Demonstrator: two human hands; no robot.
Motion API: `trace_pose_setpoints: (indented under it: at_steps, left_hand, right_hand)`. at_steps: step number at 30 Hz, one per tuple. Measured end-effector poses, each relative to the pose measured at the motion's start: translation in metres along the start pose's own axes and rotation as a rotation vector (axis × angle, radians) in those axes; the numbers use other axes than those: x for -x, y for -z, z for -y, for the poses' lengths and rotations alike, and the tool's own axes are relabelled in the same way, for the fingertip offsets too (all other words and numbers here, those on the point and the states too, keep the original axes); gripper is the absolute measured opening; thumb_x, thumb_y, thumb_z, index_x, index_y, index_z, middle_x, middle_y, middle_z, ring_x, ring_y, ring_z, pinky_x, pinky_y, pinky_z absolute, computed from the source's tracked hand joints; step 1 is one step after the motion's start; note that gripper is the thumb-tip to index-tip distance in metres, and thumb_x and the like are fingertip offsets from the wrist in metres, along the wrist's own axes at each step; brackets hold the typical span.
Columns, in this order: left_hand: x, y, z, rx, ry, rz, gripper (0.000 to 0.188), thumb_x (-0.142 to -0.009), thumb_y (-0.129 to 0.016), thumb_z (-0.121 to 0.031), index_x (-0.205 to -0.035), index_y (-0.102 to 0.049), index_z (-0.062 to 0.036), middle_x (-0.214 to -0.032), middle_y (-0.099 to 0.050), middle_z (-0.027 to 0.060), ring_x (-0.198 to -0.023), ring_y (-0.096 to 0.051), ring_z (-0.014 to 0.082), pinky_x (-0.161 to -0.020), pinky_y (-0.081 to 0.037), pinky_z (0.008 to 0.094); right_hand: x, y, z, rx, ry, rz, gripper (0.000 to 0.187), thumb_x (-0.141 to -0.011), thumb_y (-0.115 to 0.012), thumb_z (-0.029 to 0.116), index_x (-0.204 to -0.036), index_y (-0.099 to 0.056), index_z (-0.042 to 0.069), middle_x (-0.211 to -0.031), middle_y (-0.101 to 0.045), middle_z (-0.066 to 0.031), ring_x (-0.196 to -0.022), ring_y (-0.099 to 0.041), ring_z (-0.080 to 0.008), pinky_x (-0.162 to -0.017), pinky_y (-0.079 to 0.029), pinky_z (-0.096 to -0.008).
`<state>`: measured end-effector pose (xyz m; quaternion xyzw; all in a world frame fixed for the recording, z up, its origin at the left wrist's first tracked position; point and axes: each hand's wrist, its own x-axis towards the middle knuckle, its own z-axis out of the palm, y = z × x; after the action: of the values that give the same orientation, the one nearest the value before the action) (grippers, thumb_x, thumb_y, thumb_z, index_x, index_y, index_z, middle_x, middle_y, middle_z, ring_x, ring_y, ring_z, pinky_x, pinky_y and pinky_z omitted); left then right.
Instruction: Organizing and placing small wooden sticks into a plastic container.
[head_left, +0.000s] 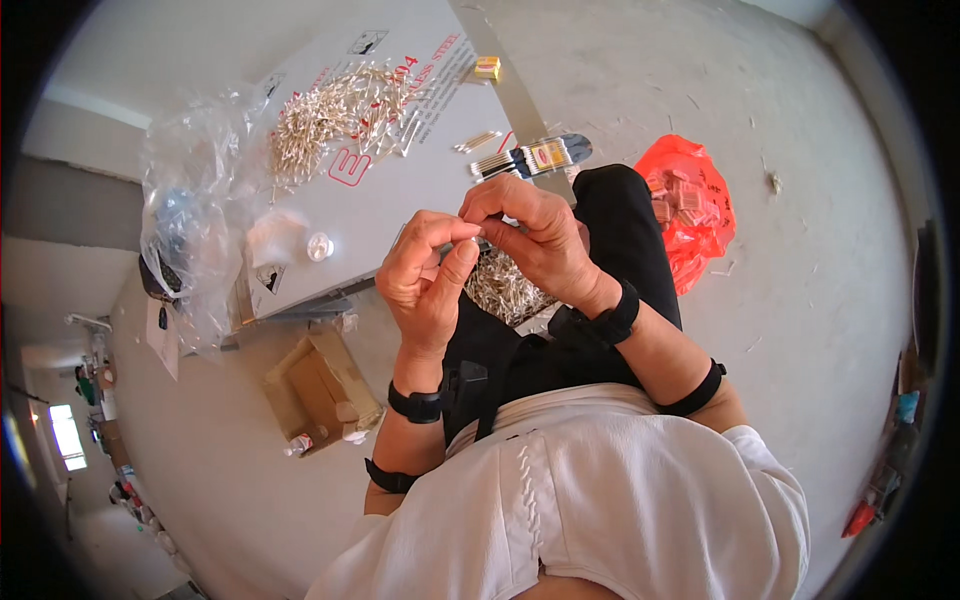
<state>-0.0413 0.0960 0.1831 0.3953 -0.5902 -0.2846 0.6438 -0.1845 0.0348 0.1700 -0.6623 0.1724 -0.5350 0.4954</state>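
My left hand [428, 268] and my right hand [535, 235] meet fingertip to fingertip above my lap. Thumb and forefinger are pinched on both; whatever is between them is too small or hidden to make out. Beneath the hands, a heap of cotton swabs [505, 290] lies at my lap, partly covered by them. Just beyond, a row of cotton swabs [497, 163] and a yellow-labelled pack [547, 155] rest on a dark, rounded strip [578, 148]. A few loose swabs [477, 141] lie near it on the table.
A large pile of cotton swabs [320, 125] covers part of the grey table [385, 200]. A yellow box [487, 67] sits at its right edge. Clear plastic bags [200, 210] hang at the left. An open cardboard box [318, 385] and a red bag [690, 240] of pinkish packs are on the floor.
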Motion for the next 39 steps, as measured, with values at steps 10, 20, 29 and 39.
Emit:
trace_pose_setpoints:
  at_steps: [10,20,29,39]
  left_hand:
    - [-0.001,-0.002,-0.001,0.096,-0.002,0.038,0.013,-0.085,-0.065,0.003,-0.098,-0.066,0.0048,-0.092,-0.061,0.0081,-0.078,-0.056,0.0131,-0.070,-0.045,0.0241]
    - [0.001,-0.007,-0.002,0.035,0.038,0.003,0.017,-0.080,-0.068,0.007,-0.097,-0.066,0.0042,-0.092,-0.061,0.0078,-0.080,-0.056,0.0128,-0.073,-0.046,0.0240]
    - [0.002,-0.008,0.001,-0.114,0.049,-0.053,0.013,-0.080,-0.070,0.006,-0.093,-0.068,0.0015,-0.085,-0.062,0.0041,-0.076,-0.054,0.0098,-0.065,-0.042,0.0212]
    - [0.002,-0.007,0.007,-0.072,0.068,-0.037,0.009,-0.083,-0.064,0.005,-0.091,-0.066,0.0016,-0.084,-0.061,0.0027,-0.067,-0.048,0.0051,-0.056,-0.036,0.0190]
  right_hand:
    - [0.002,0.002,0.002,-0.012,0.020,-0.007,0.015,-0.085,-0.061,-0.010,-0.095,-0.063,0.001,-0.092,-0.062,-0.0074,-0.085,-0.060,-0.0193,-0.078,-0.049,-0.0297]
    - [0.005,0.002,-0.004,-0.110,-0.046,-0.007,0.013,-0.087,-0.062,-0.008,-0.097,-0.063,0.000,-0.091,-0.061,-0.0074,-0.086,-0.059,-0.0171,-0.078,-0.049,-0.0290]
    - [0.010,0.000,-0.012,-0.169,-0.118,-0.006,0.012,-0.088,-0.062,-0.007,-0.097,-0.063,0.000,-0.090,-0.061,-0.0065,-0.085,-0.059,-0.0143,-0.077,-0.050,-0.0273]
    - [0.012,0.004,-0.012,-0.033,-0.087,0.020,0.010,-0.089,-0.063,-0.006,-0.097,-0.062,-0.002,-0.094,-0.062,-0.0068,-0.088,-0.059,-0.0165,-0.079,-0.048,-0.0278]
